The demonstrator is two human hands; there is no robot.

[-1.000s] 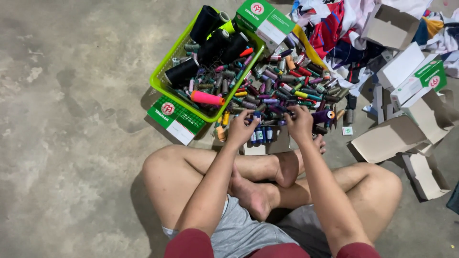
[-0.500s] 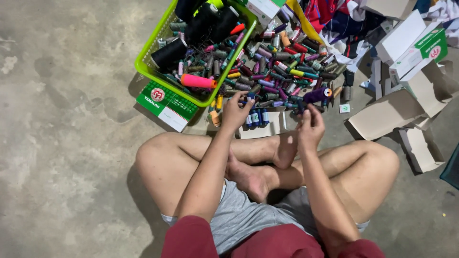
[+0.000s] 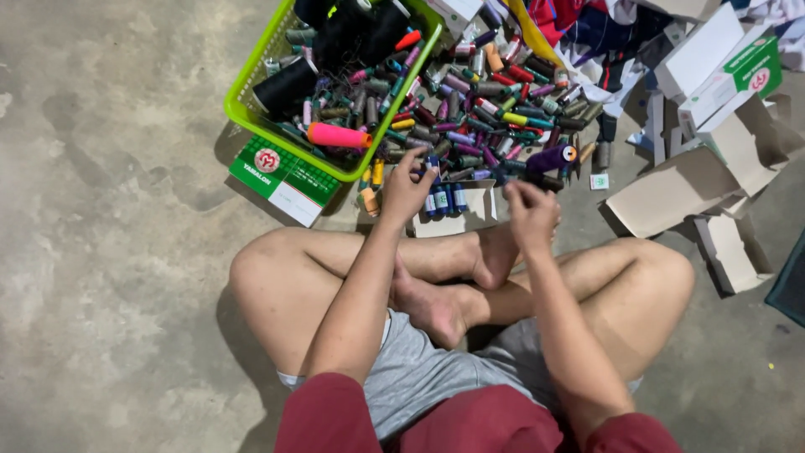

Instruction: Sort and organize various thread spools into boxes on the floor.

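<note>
1. Your left hand [image 3: 405,189] sits at the near edge of the thread spool pile [image 3: 495,109], fingers pinched on a small blue spool [image 3: 431,164] above the open white carton [image 3: 457,210].
2. Carton is flat card; a row of blue spools [image 3: 444,200] stands inside, touching.
3. Your right hand [image 3: 530,214] is curled just right of the carton; can't tell if it holds anything.
4. Far left: lime plastic mesh basket [image 3: 251,113] with black cones and one pink cone [image 3: 338,135].
5. Right: empty folded cardboard boxes [image 3: 679,189] on rough concrete.

A small tailoring workshop floor is showing here. Thread spools [image 3: 503,117] are lying heaped on bare concrete [image 3: 109,252], a green basket [image 3: 251,113] is holding black cones, and cardboard boxes [image 3: 679,189] are sitting opened around.
</note>
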